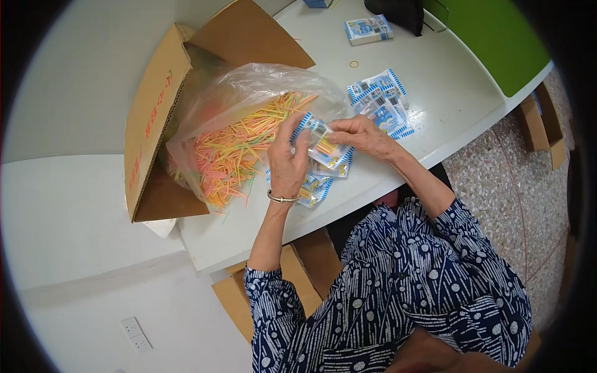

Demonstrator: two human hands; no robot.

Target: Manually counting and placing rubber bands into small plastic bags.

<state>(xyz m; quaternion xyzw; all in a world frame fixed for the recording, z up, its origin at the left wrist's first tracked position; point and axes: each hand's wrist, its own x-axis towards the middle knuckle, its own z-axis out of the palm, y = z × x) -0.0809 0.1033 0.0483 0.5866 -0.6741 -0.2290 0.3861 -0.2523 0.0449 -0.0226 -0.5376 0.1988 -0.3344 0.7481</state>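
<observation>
Between my two hands is a small clear packet (318,132) with blue-and-white striped ends and thin coloured sticks inside. My left hand (289,158), a bracelet at its wrist, grips the packet's left side. The fingers of my right hand (365,135) pinch its right edge. Under the hands, more such packets (316,188) lie on the white table (429,102). Left of them, a heap of loose thin sticks (230,155) in yellow, pink, orange and green spills from a clear plastic bag (267,78).
The bag lies in a tipped cardboard box (152,127) at the left. Several blue-and-white packets (380,105) lie right of my hands. Farther back are a small blue-and-white box (369,30), a rubber band (354,64) and a black item (398,13). Another carton (540,121) stands beyond the table's right edge.
</observation>
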